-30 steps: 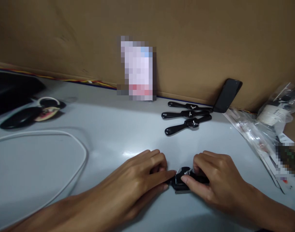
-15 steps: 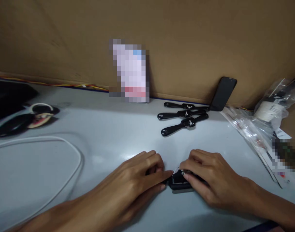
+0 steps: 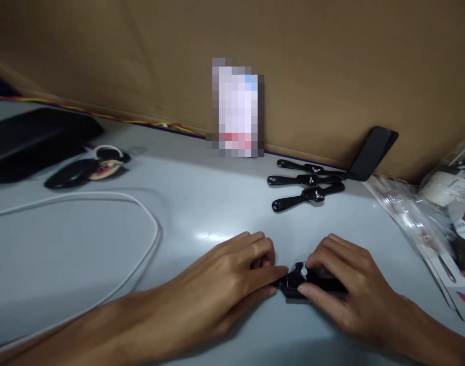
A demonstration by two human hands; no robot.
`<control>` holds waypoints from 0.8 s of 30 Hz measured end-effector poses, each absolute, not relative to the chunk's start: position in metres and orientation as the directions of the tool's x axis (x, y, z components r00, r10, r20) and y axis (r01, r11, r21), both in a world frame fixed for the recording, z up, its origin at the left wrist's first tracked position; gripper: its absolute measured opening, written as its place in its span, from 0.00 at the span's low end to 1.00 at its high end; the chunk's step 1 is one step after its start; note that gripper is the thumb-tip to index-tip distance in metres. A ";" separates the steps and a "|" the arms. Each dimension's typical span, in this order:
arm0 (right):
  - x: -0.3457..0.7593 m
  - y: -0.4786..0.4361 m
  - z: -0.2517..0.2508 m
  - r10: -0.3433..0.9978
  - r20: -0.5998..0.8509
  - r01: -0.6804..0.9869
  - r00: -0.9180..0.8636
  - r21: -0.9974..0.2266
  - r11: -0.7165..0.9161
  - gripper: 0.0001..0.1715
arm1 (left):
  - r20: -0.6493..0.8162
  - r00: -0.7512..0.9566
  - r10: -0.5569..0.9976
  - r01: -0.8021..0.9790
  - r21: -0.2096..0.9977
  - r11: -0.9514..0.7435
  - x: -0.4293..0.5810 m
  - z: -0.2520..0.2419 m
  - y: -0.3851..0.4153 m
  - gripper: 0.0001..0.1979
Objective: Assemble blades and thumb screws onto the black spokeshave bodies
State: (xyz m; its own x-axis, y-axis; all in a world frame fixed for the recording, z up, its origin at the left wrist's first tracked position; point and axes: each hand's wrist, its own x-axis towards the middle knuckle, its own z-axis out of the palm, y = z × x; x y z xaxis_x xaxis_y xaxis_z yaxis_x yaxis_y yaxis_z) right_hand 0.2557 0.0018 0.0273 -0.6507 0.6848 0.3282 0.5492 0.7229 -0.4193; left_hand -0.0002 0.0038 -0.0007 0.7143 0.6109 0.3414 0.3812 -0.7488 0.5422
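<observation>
A black spokeshave [image 3: 294, 280] with a silver round screw head [image 3: 303, 272] on its middle lies low over the table. My left hand [image 3: 236, 269] is closed on its left handle, pinching it between thumb and index finger. At the right side of the body is my right hand [image 3: 350, 284], its thumb on the near edge and its index finger on the far edge. The screw head shows between these fingertips. Part of the right handle passes under my right palm, where the other fingers curl out of clear sight.
Behind my hands lie three more black spokeshaves [image 3: 311, 196]. A phone [image 3: 373, 153] leans on the cardboard wall [image 3: 312, 66]. Plastic packets [image 3: 411, 213] are at right. A white cable [image 3: 156, 229], a black mouse-like object [image 3: 73, 173] and a blurred-out carton [image 3: 238, 112] stand around.
My right thumb and index finger have spread apart from the screw head, which now shows plainly. The whole scene has shifted right in view as the camera turned. My left hand keeps its pinch.
</observation>
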 end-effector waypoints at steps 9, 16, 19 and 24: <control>0.258 0.006 0.023 0.642 0.334 0.442 -0.690 -0.508 0.739 0.14 | 0.338 0.716 0.610 0.371 0.556 -0.744 0.001 0.001 0.005 0.12; 0.258 0.003 0.025 0.610 0.395 0.429 -0.687 -0.457 0.779 0.14 | 0.314 0.732 0.605 0.377 0.553 -0.743 0.000 0.001 0.004 0.13; 0.255 0.002 0.026 0.602 0.419 0.458 -0.679 -0.399 0.794 0.09 | 0.330 0.723 0.606 0.381 0.542 -0.749 -0.001 0.000 0.004 0.13; 0.252 0.002 0.026 0.575 0.468 0.473 -0.671 -0.328 0.818 0.11 | 0.349 0.722 0.597 0.371 0.533 -0.760 -0.001 -0.002 0.005 0.13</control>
